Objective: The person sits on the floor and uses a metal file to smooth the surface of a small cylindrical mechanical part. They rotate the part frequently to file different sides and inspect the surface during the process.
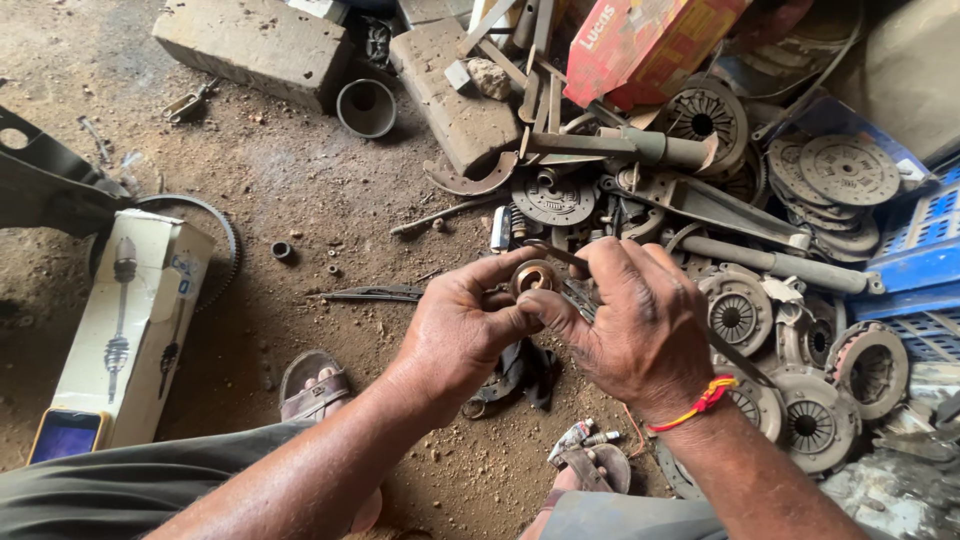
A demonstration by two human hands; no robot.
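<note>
Here the small rusty bearing ring [535, 277] sits between both hands, above the dirt floor [290, 190]; left hand [462, 330] pinches its left edge, right hand [640, 325] pinches its lower right.

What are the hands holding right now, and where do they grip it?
Both hands hold a small rusty metal ring by its rim: the left hand from the left and below, the right hand pinching its right side.

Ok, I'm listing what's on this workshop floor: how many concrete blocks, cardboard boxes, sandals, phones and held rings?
Blocks: 2
Boxes: 2
Sandals: 2
Phone: 1
Ring: 1
Total: 8
</note>
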